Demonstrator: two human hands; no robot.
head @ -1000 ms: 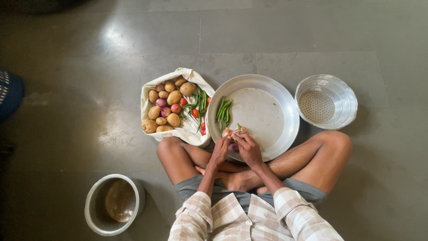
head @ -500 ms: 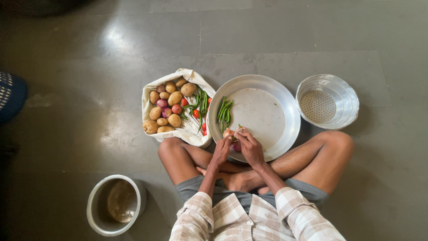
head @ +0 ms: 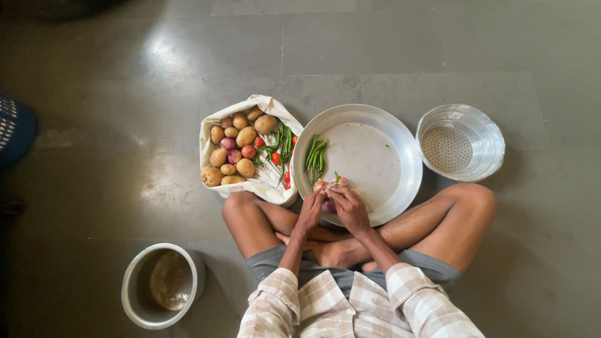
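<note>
I sit cross-legged on the floor. Both hands meet over the near rim of a large round metal plate (head: 382, 119). My left hand (head: 310, 211) and my right hand (head: 348, 205) together grip a small onion (head: 322, 186), pale at the top and purplish below; most of it is hidden by my fingers. A small green bit (head: 335, 178) lies just beyond my fingertips. Several green chillies (head: 314, 154) lie on the left side of the plate.
A white cloth bag (head: 266, 181) lies open left of the plate with potatoes (head: 245, 136), red onions, small tomatoes and green chillies. A perforated metal strainer bowl (head: 459, 142) stands right of the plate. A metal pot (head: 161, 284) stands at my near left. A dark object (head: 14, 128) is at the left edge.
My fingers shifted slightly on the onion over the plate's near rim. Nothing else moved.
</note>
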